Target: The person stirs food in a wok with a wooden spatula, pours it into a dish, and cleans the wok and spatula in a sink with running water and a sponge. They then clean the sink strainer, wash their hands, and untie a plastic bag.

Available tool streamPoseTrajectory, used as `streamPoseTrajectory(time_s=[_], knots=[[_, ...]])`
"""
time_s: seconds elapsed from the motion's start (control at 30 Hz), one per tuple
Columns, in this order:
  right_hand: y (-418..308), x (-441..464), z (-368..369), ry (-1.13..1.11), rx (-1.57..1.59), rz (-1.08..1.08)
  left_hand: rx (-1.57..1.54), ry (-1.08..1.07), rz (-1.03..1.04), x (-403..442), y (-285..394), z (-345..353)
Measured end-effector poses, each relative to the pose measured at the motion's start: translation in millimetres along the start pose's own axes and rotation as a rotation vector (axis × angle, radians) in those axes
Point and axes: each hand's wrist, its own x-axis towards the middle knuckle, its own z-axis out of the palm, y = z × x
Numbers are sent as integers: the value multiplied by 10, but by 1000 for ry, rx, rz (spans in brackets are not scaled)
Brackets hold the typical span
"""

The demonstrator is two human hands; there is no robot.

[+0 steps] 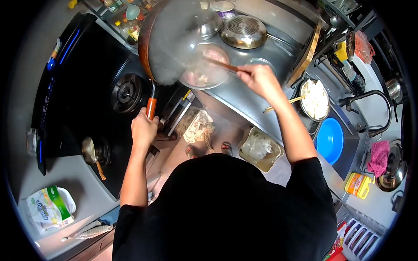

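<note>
Wok handle (pixel 151 108) orange-brown; utensil handle (pixel 226 66) reddish brown; basin (pixel 329 141) bright blue; cloth (pixel 378 157) pink; shirt (pixel 226 209) black.

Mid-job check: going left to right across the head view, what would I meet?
White-and-green pack, wooden-handled utensil, left hand, plate of food, right hand, blue basin, pink cloth. Wok left out: it overlaps the span of the left hand and the plate.

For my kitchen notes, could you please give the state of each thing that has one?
Left hand: closed around the wok handle
Right hand: gripping a brown-handled utensil
Metal dish: holding food, partly veiled by steam
Wok: tilted toward the dish
Frying pan: upside down
Bowl: filled with white pieces
Bin: open, white bag inside
</note>
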Motion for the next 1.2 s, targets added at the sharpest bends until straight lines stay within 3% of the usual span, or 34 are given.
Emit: streamPoseTrajectory(time_s=[0.1, 0.27, 0.4, 0.53, 0.6, 0.73, 0.83, 0.93, 0.97, 1.0, 1.07, 1.2], knots=[[-76, 244, -202, 96, 130, 88, -119, -44, -8, 75, -130, 34], [-22, 646, 126, 281, 482, -19, -525, -320, -174, 125, 7, -107], [-141, 643, 157, 184, 289, -140, -621, -364, -168, 135, -38, -111], [-122, 433, -249, -54, 3, -181, -656, -353, -185, 191, -92, -175], [-157, 498, -361, -75, 42, -157, -617, -340, -179, 233, -140, -210], [-376, 1011, -226, 115, 264, -186, -617, -366, -166, 274, -211, -256], [-364, 1220, -256, -23, 345, -156, -628, -423, -173, 287, -261, -314], [-116, 1196, -323, -159, 139, -415, -623, -404, -162, 306, -279, -370], [-64, 1146, -436, -233, 113, -396, -628, -397, -151, 320, -327, -370], [-13, 1127, -517, -215, 21, -444, -620, -386, -152, 329, -344, -366], [-22, 1086, -734, -252, -75, -316, -595, -373, -148, 339, -360, -364], [-192, 1173, -580, -34, 172, -275, -517, -368, -140, 363, -331, -316]])
